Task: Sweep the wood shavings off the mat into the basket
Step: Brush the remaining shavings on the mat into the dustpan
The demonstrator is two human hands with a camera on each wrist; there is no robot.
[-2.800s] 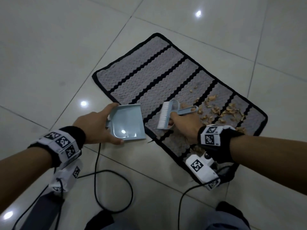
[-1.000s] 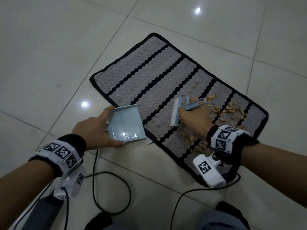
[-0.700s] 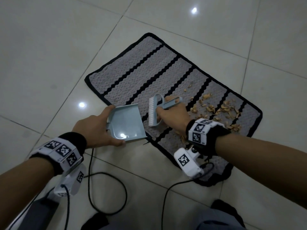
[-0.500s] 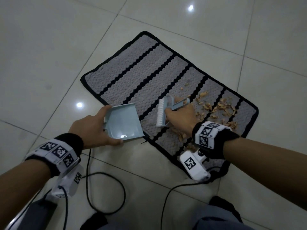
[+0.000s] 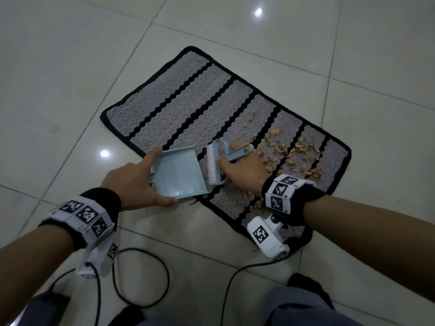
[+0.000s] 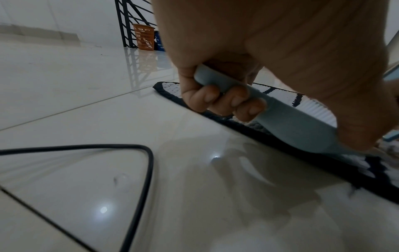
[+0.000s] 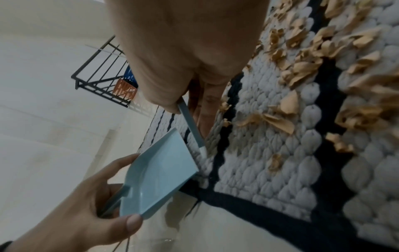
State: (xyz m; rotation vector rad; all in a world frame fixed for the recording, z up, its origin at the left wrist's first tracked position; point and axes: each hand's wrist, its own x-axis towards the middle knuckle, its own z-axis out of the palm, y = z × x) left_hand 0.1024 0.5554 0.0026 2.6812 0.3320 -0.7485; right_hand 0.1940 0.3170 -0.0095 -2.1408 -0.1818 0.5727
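Observation:
A grey mat [image 5: 200,107] with black stripes lies on the tiled floor. Tan wood shavings [image 5: 294,151] are scattered over its right end, and they show close up as shavings [image 7: 302,68] in the right wrist view. My left hand [image 5: 138,182] grips the handle of a light blue dustpan [image 5: 176,175], whose lip rests on the mat's near edge. My right hand [image 5: 242,169] holds a small blue brush [image 5: 214,163], its white bristles down at the dustpan's lip. An orange basket [image 6: 143,36] stands far off by a railing.
Black cables [image 5: 141,278] loop over the floor near my knees. A black metal railing [image 6: 129,20] and a blue crate [image 6: 158,41] stand beside the basket. Glossy white tiles [image 5: 70,67] surround the mat.
The brush has swept back and forth over the mat and now sits further left, against the dustpan's lip. The dustpan has slid right onto the mat's edge.

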